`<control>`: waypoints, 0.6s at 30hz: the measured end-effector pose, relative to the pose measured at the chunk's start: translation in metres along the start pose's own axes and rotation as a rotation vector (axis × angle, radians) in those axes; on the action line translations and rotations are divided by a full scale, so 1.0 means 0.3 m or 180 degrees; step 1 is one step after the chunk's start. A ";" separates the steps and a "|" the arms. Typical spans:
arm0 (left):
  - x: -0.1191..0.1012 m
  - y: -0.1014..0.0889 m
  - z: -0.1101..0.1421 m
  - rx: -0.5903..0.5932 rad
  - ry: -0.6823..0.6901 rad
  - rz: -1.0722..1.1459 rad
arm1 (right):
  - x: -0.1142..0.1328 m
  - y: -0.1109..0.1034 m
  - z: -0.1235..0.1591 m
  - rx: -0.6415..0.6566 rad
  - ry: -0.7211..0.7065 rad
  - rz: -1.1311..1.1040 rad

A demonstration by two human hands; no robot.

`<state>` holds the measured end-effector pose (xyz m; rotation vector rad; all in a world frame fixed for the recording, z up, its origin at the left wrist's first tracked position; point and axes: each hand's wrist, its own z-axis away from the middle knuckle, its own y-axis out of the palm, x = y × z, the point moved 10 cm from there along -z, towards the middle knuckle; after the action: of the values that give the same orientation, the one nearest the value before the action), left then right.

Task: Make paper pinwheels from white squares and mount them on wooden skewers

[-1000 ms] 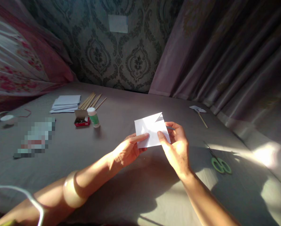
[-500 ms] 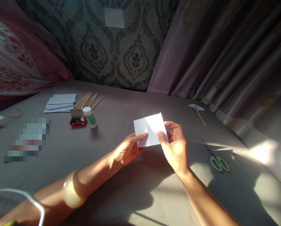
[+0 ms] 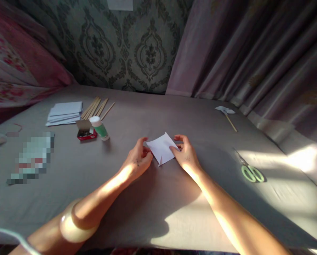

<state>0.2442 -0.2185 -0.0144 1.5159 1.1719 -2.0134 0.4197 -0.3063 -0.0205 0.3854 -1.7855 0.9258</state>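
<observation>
While the right hand (image 3: 187, 156) pinches the paper (image 3: 159, 147), the left hand (image 3: 136, 161) curves beside it, thumb and fingers apart.

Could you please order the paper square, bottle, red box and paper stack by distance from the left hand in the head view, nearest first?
1. Paper square: right of the left hand.
2. Bottle: ahead, left.
3. Red box: left of the bottle.
4. Paper stack: farther back, left.
</observation>
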 end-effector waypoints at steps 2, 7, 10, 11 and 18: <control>-0.040 0.007 0.009 0.0016 0.0548 -0.0760 | 0.010 0.000 -0.005 -0.0056 -0.0140 0.0181; -0.109 0.047 0.042 -0.0100 0.1562 -0.2151 | 0.030 0.011 -0.022 -0.0126 -0.0506 0.0439; -0.133 0.105 0.059 0.0312 0.2010 -0.2500 | 0.054 0.012 -0.022 -0.0179 -0.0765 0.0637; -0.134 0.121 0.062 0.0467 0.2070 -0.2576 | 0.071 0.007 -0.016 -0.0219 -0.0887 0.0767; -0.124 0.146 0.059 0.0724 0.2028 -0.2886 | 0.147 0.061 0.075 0.0856 -0.1234 0.1390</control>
<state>0.2775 -0.2654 0.0036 2.0713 2.2702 -2.2845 0.3755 -0.3040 0.0080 0.3681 -2.1513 1.4880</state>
